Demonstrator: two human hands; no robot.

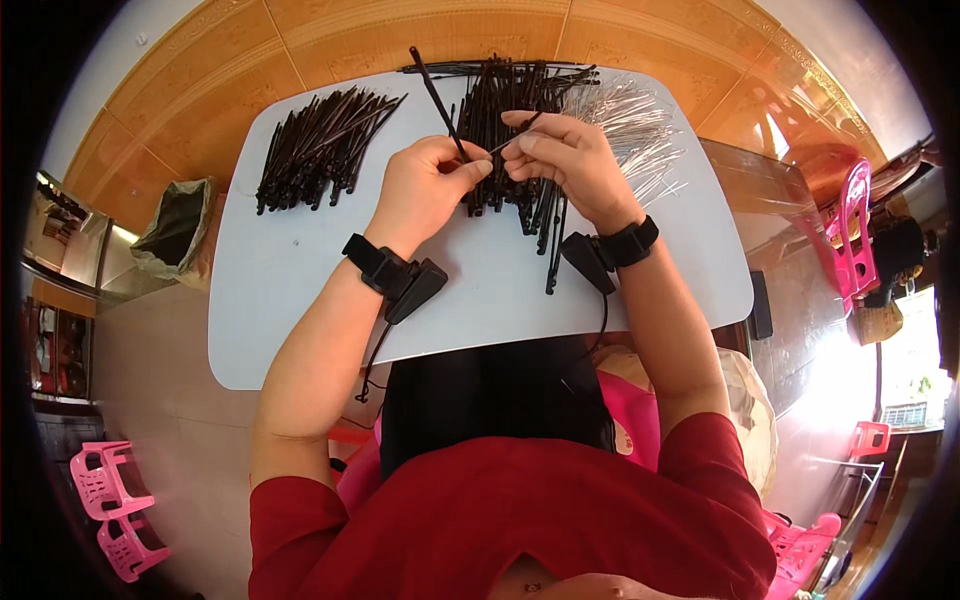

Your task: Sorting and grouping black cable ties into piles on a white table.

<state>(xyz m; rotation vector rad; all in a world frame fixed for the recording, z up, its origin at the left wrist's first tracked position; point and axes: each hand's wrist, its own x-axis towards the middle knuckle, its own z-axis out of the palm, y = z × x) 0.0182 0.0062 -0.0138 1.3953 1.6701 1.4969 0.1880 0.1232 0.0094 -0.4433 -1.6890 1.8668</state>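
Observation:
My left hand (428, 190) is closed in a pinch on the lower end of a thin dark rod (432, 92), which slants up and away to the left. Close beside it, my right hand (582, 165) pinches what looks like a thin silvery wire (502, 147) that reaches toward the left fingertips. The join between wire and rod is too small to make out. Beneath and behind both hands lies a thick pile of similar dark rods (490, 100). A fanned bundle of silvery wires (645, 135) spreads by the right hand.
Another heap of dark rods (325, 145) rests at the left of the white table (300, 300). An open sack (175, 235) stands on the floor beyond the left edge. Pink plastic chairs (850, 240) are at the right, pink stools (110, 480) at lower left. Tiled wall (400, 35) borders the far edge.

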